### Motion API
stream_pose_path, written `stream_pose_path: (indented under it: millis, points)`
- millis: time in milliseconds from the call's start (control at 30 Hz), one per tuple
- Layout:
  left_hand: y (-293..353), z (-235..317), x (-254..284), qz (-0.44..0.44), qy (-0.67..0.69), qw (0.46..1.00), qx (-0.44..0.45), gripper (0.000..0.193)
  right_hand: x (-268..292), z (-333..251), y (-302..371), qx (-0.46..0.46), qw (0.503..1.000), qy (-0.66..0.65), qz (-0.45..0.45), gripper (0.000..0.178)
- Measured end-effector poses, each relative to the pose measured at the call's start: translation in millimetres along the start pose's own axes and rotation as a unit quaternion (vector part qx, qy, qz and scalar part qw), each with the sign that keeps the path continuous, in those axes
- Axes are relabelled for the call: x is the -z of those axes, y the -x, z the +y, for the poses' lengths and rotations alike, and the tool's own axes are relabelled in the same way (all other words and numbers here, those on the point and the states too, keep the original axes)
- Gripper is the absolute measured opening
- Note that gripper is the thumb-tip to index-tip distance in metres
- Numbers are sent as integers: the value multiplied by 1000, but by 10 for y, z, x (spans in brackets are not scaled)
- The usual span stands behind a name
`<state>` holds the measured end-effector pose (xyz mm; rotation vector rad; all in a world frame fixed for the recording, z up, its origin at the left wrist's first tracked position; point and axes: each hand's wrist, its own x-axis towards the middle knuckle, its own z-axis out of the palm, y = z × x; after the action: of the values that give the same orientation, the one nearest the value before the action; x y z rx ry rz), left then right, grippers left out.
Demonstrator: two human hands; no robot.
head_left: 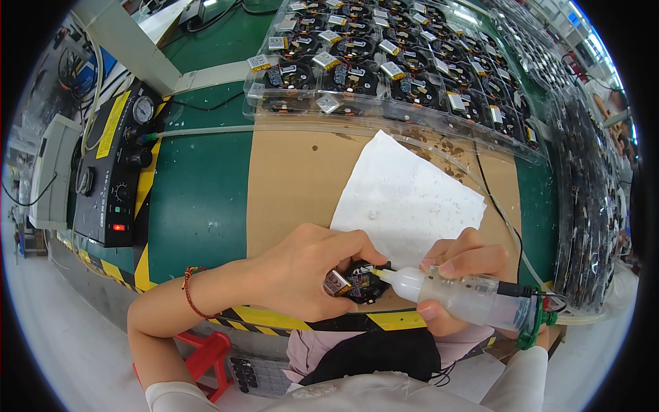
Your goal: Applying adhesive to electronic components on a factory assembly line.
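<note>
My left hand (312,271) is closed round the rim of a round black electronic module (368,283), thumb and fingers on opposite sides. A small silver battery (337,282) with a yellow edge sits at the module's left side. In my right hand (461,275) lies a translucent glue dispensing syringe (467,295), tilted nearly level, with a white front part. Its narrow yellowish tip meets or hovers just over the module's upper right; I cannot tell whether it touches. A green clamp and tube fitting (535,319) closes the syringe's rear end. Beneath and beyond is a white paper sheet (405,192) dotted with clear drops.
Clear plastic trays (391,103) full of similar modules with batteries stand at the back. More stacked trays (583,206) rise on the right. A black dispenser controller (113,172) with gauge and red light is at left. A hose (508,220) crosses the brown board (288,178).
</note>
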<state>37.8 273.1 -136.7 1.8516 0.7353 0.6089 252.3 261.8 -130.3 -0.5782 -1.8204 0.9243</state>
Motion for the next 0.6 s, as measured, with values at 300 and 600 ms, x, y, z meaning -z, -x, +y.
stream_pose_path:
  millis: [300, 600]
  points:
    - [-15, 6, -8, -5, -9, 1000, -4, 45, -4, 13, 34, -18, 1000, 6, -2, 45]
    - [-1, -11, 4, 4, -14, 1000, 2, 46, 2, 84, -16, 6, 1000, -10, -6, 43]
